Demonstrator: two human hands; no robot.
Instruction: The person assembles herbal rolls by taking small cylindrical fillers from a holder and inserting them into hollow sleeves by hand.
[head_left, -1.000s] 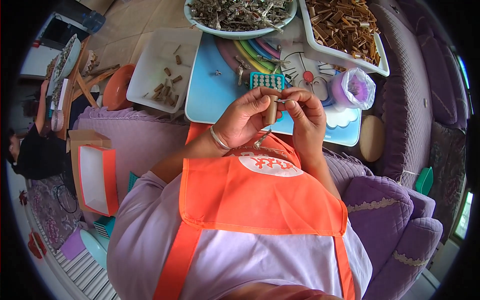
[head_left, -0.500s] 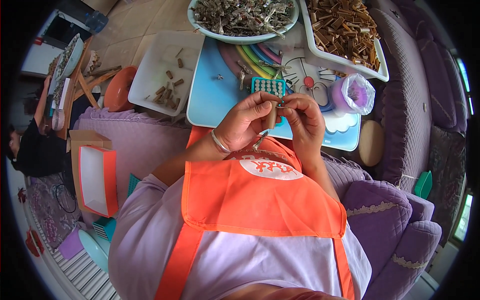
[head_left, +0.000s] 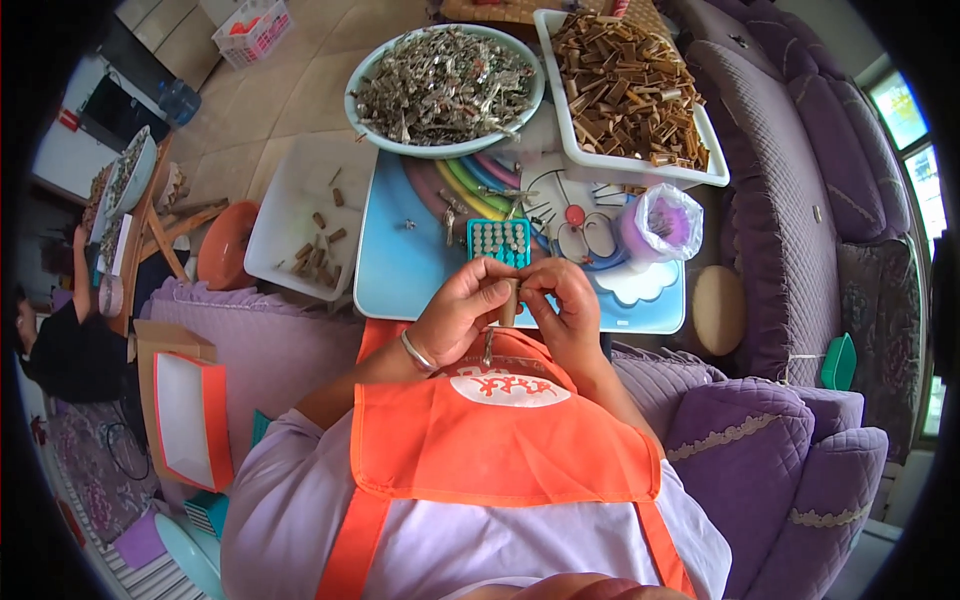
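My left hand (head_left: 462, 312) is closed around a short brown cardboard-like tube (head_left: 508, 306), held roughly upright over the near edge of the table. At the tube's upper end, my right hand (head_left: 566, 300) has its thumb and fingertips pinched together; what lies between them is too small to make out. A silvery foil strip (head_left: 488, 346) hangs below the left fingers, and its upper end is hidden. Just beyond both hands sits a teal tray (head_left: 498, 224) with rows of round pale pieces.
The rainbow-printed table (head_left: 385, 270) bears loose foil bits and a purple bag-lined container (head_left: 662, 224). Behind are a basin (head_left: 354, 112) of foil strips and a white bin (head_left: 718, 165) of brown pieces. Left stands a white tub (head_left: 270, 215) with several tubes. Another person (head_left: 75, 320) sits far left.
The whole view has shifted, so the hands and table appear lower and further left. The right fingertips have come closer to the tube's top; the left hand still holds the tube.
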